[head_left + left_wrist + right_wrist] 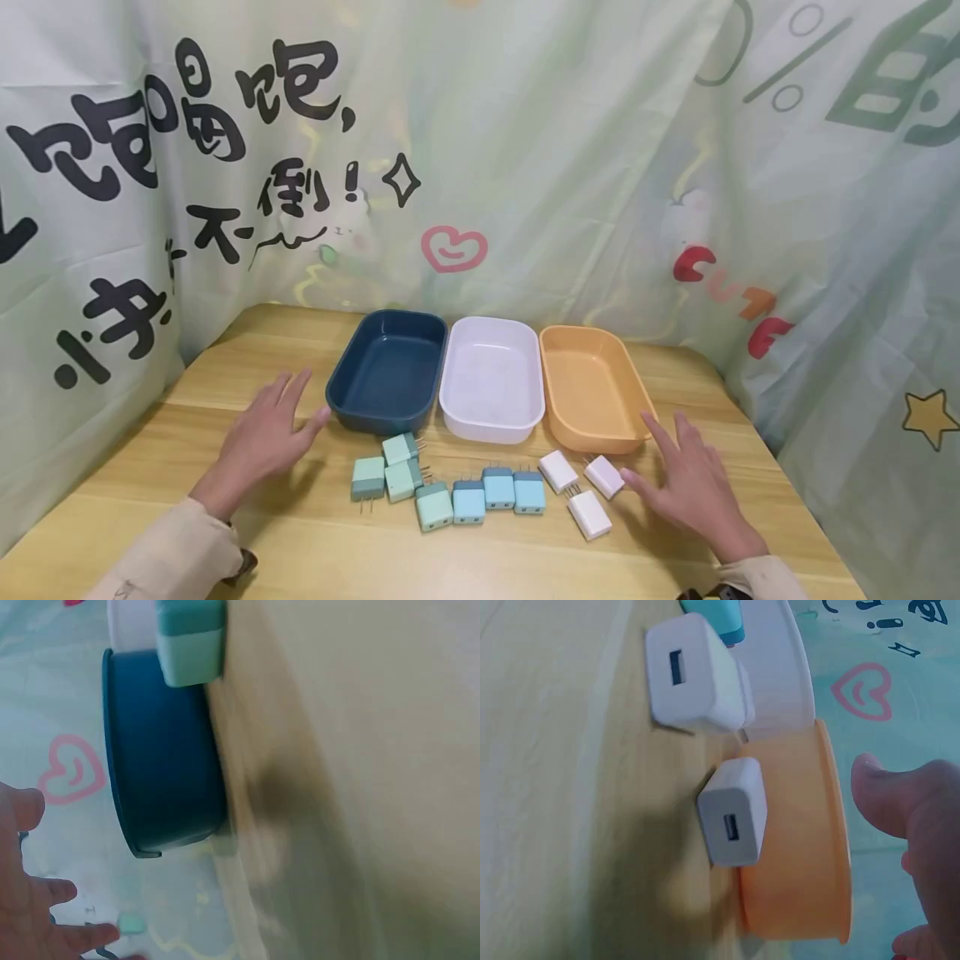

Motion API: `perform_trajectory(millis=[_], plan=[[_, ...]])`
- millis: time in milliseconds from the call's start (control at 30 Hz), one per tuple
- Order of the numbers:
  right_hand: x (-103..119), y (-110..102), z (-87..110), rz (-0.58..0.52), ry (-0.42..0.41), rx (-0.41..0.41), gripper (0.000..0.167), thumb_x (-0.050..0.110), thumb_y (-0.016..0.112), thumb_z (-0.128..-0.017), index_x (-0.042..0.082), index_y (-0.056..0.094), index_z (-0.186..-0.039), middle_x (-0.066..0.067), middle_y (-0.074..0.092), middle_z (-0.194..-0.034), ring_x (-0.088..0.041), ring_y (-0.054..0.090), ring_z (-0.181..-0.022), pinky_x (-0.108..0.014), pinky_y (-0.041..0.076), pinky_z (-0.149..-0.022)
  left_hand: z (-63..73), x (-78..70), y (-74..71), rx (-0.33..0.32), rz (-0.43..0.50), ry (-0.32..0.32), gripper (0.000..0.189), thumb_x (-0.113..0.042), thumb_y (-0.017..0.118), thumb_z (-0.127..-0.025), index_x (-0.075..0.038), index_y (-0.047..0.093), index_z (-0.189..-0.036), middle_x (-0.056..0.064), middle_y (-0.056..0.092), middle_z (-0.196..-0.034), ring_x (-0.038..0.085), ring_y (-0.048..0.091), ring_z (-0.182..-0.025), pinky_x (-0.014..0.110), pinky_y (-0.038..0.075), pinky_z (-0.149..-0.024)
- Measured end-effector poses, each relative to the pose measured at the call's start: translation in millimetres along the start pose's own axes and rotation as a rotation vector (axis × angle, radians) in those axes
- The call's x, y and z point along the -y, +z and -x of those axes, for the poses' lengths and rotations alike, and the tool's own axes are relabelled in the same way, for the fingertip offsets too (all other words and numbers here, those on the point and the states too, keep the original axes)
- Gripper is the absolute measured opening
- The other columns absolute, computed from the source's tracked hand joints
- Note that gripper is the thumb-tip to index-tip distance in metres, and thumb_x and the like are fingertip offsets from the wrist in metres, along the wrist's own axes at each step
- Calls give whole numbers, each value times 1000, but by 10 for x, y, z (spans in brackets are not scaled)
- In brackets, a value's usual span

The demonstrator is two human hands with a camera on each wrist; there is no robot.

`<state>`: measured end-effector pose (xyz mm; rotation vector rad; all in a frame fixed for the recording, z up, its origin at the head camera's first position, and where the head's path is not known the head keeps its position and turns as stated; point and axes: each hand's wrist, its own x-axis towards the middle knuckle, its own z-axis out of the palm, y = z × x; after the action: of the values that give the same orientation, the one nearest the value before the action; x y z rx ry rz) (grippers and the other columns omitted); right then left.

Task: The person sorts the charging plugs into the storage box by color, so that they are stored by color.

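My left hand [262, 437] hovers left of the dark blue tray [390, 375], fingers spread and holding nothing. On the other side my right hand [693, 483] hangs with fingers apart near the orange tray [596, 383] and a white charger plug [604, 477]. Between the hands lie several plug adapters: a green group with a green charger [434, 507] at its front, light blue ones such as a blue charger [498, 489], and white ones on the right. In the right wrist view a white charger [735, 814] shows its USB port beside the orange tray.
A white tray [492, 379] stands between the blue and orange trays, all three in a row behind the plugs. They sit on a wooden table [300, 542]. A printed curtain [555, 167] hangs behind and along the sides.
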<state>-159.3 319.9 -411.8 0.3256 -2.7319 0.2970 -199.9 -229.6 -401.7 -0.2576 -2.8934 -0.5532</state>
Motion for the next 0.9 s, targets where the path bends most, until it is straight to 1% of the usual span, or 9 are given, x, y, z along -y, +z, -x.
perform_trajectory(millis=[33, 167, 267, 400, 467, 533, 600, 700, 900], plan=[[9, -6, -18, -12, -10, -6, 86, 51, 71, -81, 13, 34, -149, -41, 28, -142, -62, 35, -121, -76, 30, -89, -39, 4, -5, 14, 51, -4, 77, -51, 43, -99, 1, 22, -151, 34, 24, -149, 57, 24, -132, 71, 24, -102], [61, -43, -95, -86, -16, -1, 82, 45, 70, -83, 11, 33, -149, -41, 27, -143, -64, 37, -118, -77, 34, -84, -185, 29, -40, 33, 215, -3, 72, -42, 45, -101, 6, 21, -149, 36, 32, -145, 53, 41, -124, 66, 34, -99], [98, -58, -153, -180, -4, 33, 81, 41, 70, -85, 10, 31, -149, -40, 25, -145, -63, 35, -122, -78, 33, -85, -267, 60, -59, 59, 310, -27, 70, -43, 41, -103, 5, 21, -150, 36, 36, -141, 52, 51, -114, 63, 41, -94], [140, -66, -237, -287, -27, 48, 79, 34, 72, -86, 4, 33, -147, -36, 31, -145, -57, 36, -125, -74, 35, -90, -361, 134, -54, 148, 542, -104, 70, -45, 38, -103, 1, 17, -152, 34, 34, -144, 48, 53, -115, 54, 49, -89], [164, -69, -279, -324, -47, 39, 77, 31, 72, -86, 1, 34, -146, -34, 38, -142, -54, 43, -121, -70, 39, -89, -401, 185, -33, 191, 669, -130, 70, -41, 43, -103, 0, 15, -153, 34, 31, -146, 46, 53, -116, 50, 53, -87], [188, -85, -324, -355, -63, 28, 75, 27, 73, -85, 0, 35, -145, -32, 43, -138, -52, 51, -113, -66, 45, -85, -445, 230, -10, 220, 748, -127, 71, -35, 50, -102, 0, 15, -153, 35, 29, -147, 46, 53, -116, 46, 55, -83], [209, -104, -362, -394, -71, 30, 74, 23, 73, -85, 0, 35, -145, -33, 46, -135, -50, 56, -107, -63, 48, -81, -479, 264, 12, 242, 770, -106, 74, -29, 56, -99, 1, 15, -153, 35, 28, -147, 45, 54, -115, 45, 56, -82], [231, -117, -410, -464, -85, 63, 75, 20, 73, -86, 2, 33, -147, -34, 44, -137, -47, 58, -105, -59, 51, -81, -510, 298, 46, 256, 738, -76, 76, -24, 61, -96, 3, 17, -152, 35, 28, -147, 43, 58, -111, 44, 57, -79], [262, -83, -509, -569, -119, 158, 76, 16, 72, -87, 6, 28, -149, -34, 42, -138, -44, 59, -106, -56, 50, -86, -534, 306, 104, 270, 732, -67, 73, -15, 62, -95, 4, 19, -151, 35, 28, -147, 40, 60, -108, 43, 57, -78]])
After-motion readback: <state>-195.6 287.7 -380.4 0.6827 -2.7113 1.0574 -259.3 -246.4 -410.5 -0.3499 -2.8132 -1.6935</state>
